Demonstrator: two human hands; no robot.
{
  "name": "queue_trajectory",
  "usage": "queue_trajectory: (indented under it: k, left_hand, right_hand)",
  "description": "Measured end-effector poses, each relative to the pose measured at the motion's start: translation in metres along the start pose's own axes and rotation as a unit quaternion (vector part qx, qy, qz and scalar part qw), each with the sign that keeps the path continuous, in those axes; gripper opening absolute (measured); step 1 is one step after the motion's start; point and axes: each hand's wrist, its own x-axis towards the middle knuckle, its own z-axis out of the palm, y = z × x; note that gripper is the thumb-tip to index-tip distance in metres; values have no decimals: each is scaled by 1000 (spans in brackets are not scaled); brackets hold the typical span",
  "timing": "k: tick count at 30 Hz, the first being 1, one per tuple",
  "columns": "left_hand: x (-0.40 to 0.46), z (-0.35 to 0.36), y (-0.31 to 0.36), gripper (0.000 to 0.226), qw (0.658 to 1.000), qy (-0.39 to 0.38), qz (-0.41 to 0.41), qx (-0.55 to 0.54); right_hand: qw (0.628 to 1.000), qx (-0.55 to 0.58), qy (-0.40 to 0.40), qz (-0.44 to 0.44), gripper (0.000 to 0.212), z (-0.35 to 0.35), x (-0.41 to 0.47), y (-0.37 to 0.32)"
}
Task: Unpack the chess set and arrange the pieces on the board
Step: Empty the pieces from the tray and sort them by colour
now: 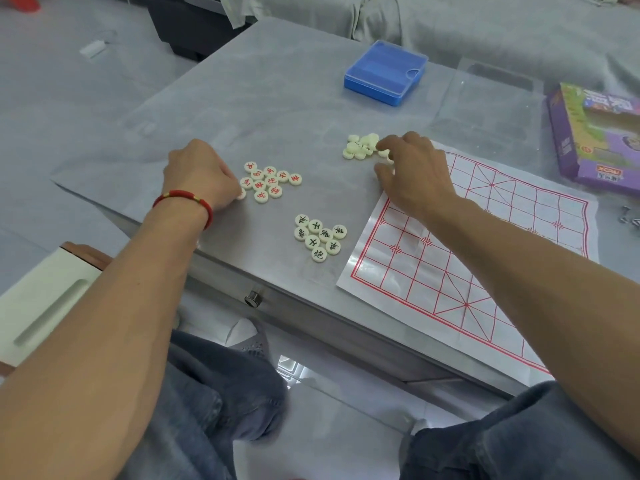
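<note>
3 piles of chess pieces beside the board [464, 258].
Left hand [199, 174] pinches a red piece [241, 194]; right hand [415, 171], fingers curled, picks at the unsorted pile [360, 147].

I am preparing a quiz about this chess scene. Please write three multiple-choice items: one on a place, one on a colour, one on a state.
1. Where is the blue box?
A. beyond the pile
B. on the board
C. on the floor

2. The board lines are:
A. black
B. red
C. green

3. The board holds:
A. all pieces
B. half the pieces
C. no pieces

Answers:
1 A, it sits farther back than the unsorted pile.
2 B, the grid is red.
3 C, the red-marked pieces and black-marked pieces lie off it.
</note>
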Motion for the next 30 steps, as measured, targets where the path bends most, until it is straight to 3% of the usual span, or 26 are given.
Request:
queue_trajectory:
  k: [5,12,15,20,27,30]
  left_hand:
    - [-1,6,6,15,1000,4,16,-10]
    - [-10,7,18,3,995,70,64,1]
    - [-17,8,27,10,990,87,114,-16]
    - [-18,8,33,17,988,90,123,-37]
    - [-22,10,37,24,985,84,138,-55]
    - [-31,15,46,23,978,13,173,-120]
  right_hand:
    - [997,-62,-34,-15,47,7,3,-1]
    - [995,-74,33,-59,33,10,27,0]
    - [996,-62,38,-54,28,14,37,0]
    - [991,-89,58,-87,17,14,45,-3]
    - [988,-57,90,-114,22,2,29,-4]
    - [982,3,82,-171,18,-10,8,-11]
